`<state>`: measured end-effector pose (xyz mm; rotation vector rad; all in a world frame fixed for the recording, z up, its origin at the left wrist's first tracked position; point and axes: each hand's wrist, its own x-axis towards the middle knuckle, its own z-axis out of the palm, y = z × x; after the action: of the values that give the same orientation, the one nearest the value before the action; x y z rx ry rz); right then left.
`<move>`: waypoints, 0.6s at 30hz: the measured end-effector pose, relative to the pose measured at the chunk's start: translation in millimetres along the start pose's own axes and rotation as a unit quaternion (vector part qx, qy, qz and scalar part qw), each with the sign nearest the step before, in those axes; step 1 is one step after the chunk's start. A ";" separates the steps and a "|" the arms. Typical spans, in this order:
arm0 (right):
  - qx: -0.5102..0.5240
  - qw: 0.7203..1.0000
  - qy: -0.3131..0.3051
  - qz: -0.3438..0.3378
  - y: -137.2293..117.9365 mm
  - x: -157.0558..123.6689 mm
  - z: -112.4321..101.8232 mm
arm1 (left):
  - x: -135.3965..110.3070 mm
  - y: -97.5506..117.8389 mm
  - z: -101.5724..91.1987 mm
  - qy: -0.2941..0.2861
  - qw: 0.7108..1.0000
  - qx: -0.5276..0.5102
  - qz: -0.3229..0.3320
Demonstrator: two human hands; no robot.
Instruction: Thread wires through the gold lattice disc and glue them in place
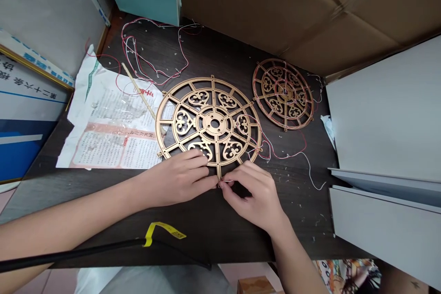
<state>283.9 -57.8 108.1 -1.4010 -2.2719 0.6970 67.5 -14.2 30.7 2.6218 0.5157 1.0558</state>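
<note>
A large gold openwork disc (210,121) lies flat on the dark table (206,50). My left hand (179,177) rests on its near rim, fingers together and pressed down on the frame. My right hand (253,190) sits just right of it, thumb and forefinger pinched on a thin wire (227,180) at the disc's lowest spoke. Red and white wires (275,149) trail from the disc's right side. A smaller gold disc (283,93), wound with red wire, lies further back on the right.
A newspaper sheet (110,133) with a wooden stick (138,89) lies at the left, loose red and white wires (151,50) behind it. Cardboard (275,4) stands at the back, grey panels (386,115) at the right. A black cable with a yellow tag (161,229) crosses the near edge.
</note>
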 end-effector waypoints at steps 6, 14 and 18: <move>-0.006 1.000 -0.002 -0.008 -0.7 -1.1 0.0 | 2.7 1.1 -1.6 0.007 1.000 0.002 -0.002; -0.007 1.000 -0.020 -0.003 2.4 -1.7 -1.0 | 2.5 1.4 -6.0 -0.011 1.000 0.005 0.008; -0.005 1.000 -0.026 -0.001 4.7 -1.6 0.3 | 1.6 0.5 -6.5 -0.019 1.000 0.010 0.017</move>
<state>287.8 -57.5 104.9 -1.3994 -2.3186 0.7310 64.1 -13.3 36.5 2.6716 0.4776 1.0149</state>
